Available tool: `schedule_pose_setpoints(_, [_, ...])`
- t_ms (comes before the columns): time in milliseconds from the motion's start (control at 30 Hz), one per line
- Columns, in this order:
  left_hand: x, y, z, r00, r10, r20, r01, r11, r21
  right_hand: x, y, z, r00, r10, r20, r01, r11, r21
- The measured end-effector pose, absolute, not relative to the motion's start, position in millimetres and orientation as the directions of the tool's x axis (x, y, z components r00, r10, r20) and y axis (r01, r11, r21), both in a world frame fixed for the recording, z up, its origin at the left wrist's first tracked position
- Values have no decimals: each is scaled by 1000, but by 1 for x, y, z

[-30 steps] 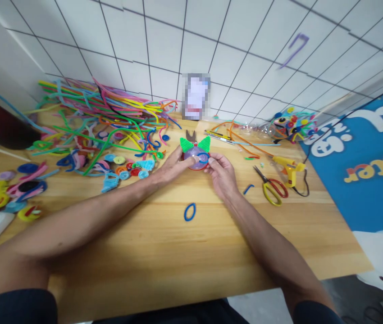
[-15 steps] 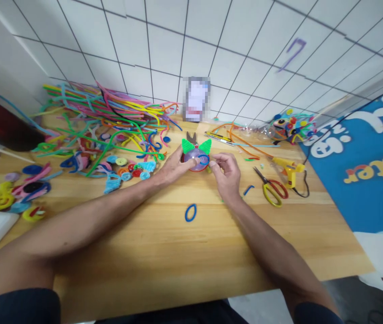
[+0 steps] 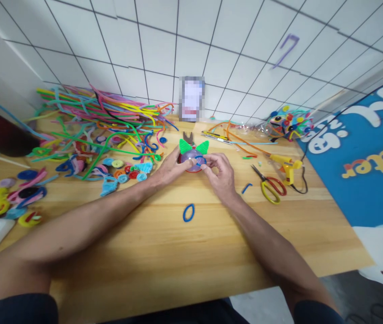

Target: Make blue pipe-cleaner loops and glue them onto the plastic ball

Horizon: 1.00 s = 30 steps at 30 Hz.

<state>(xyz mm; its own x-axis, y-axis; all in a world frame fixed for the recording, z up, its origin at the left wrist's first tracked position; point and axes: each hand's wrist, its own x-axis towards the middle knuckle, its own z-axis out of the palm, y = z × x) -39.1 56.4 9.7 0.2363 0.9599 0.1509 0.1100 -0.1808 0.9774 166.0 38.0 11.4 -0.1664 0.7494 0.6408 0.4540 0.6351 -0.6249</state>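
A purplish round ball with two green fuzzy ears and a red rim sits between my hands. My left hand is wrapped around its left side, thumb across the front. My right hand pinches a small blue pipe cleaner loop against the ball's front; the fingertips partly cover it. Closer to me, a second blue pipe cleaner loop lies on the wooden table. Just behind the ears are the open jaws of pliers, their handles hidden.
Scissors and a yellow glue gun lie on the right, near a short blue piece. Colourful pipe cleaners heap up at the left back. A blurred phone leans on the tiled wall. A decorated ball sits back right.
My right hand has moved slightly left, its fingertips now on the blue loop at the ball's front. My left hand keeps its hold. The whole view has shifted a little.
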Motion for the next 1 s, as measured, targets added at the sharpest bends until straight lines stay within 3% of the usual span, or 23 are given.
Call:
schedule_pose_setpoints(467, [-40, 53, 16, 225, 963, 146, 192, -191, 963, 167, 38, 9, -174, 754, 633, 477, 627, -616])
schedule_pose_setpoints(833, [-38, 52, 20, 200, 961, 190, 480, -265, 836, 167, 36, 1, -177, 786, 592, 502, 589, -633])
schedule_pose_setpoints(1000, [-39, 55, 14, 175, 968, 179, 479, -242, 844, 167, 34, 2, -176, 783, 596, 518, 589, -620])
